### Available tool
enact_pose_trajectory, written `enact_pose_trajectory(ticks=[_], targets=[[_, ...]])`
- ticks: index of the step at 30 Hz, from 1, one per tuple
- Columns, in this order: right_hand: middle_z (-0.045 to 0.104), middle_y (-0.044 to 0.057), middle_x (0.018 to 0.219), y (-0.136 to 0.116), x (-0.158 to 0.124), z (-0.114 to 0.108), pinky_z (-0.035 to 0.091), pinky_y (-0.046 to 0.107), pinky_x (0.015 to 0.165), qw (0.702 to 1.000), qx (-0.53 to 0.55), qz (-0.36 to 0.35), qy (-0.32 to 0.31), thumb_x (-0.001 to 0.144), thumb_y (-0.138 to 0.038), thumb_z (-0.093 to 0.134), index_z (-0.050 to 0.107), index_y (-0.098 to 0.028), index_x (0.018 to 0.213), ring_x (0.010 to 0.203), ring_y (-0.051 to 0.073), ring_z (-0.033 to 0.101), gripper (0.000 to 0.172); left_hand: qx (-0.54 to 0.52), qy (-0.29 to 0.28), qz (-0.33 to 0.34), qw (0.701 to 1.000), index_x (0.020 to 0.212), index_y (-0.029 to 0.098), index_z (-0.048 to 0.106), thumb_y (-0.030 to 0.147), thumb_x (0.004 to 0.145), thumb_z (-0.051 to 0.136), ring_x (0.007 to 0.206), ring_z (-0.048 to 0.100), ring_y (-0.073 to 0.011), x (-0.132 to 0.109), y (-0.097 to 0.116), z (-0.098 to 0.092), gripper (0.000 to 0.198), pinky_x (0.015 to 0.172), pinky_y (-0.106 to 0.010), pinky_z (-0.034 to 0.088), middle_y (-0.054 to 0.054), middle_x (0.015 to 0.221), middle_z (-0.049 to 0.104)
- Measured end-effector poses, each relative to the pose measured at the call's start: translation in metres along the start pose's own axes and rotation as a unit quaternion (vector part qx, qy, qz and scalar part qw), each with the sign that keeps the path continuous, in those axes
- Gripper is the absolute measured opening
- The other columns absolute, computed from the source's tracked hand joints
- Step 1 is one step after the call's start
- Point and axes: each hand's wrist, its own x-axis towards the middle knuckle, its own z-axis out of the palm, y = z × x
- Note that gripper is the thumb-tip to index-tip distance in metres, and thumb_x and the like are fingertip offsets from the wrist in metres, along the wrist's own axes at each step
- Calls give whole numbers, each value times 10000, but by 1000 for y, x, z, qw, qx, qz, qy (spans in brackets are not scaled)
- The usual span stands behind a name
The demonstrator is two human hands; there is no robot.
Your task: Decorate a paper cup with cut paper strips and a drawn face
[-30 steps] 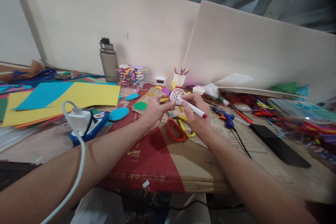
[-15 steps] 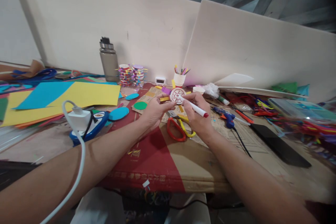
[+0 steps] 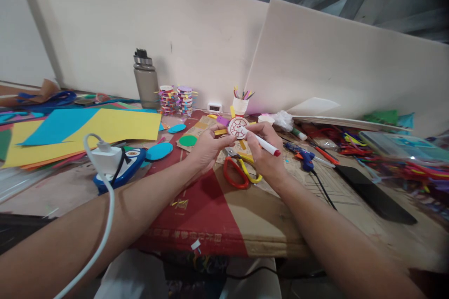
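Note:
My left hand (image 3: 206, 148) is closed on a small round white paper disc (image 3: 237, 127) with red lines drawn on it and yellow strips sticking out. My right hand (image 3: 264, 158) grips a white marker with a red end (image 3: 265, 145), its tip on the disc's face. Both hands hover above the cardboard-covered table (image 3: 217, 210). Red and yellow scissors (image 3: 240, 173) lie just under my right hand.
Yellow and blue paper sheets (image 3: 87, 128) lie at left, with a white charger and cable (image 3: 103, 161) on a blue case. A grey bottle (image 3: 144, 79), stacks of finished discs (image 3: 177, 100) and a cup of strips (image 3: 239, 103) stand behind. A blue glue gun (image 3: 303, 156) and black phone (image 3: 372, 194) lie right.
The marker has shifted slightly on the disc as my right hand draws. Both hands stay in nearly the same place.

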Motion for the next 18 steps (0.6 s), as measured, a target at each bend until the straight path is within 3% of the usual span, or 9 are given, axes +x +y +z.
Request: enact_pose_trajectory(ticks=[18], targets=[[653, 22, 821, -1, 2, -1, 485, 327, 672, 1000, -4, 2, 4, 887, -293, 556, 593, -217, 917, 729, 172, 617, 90, 5, -5, 3, 1000, 1008, 123, 614, 168, 588, 853, 830, 648, -143, 0, 1, 0, 486, 753, -282, 470, -71, 961, 711]])
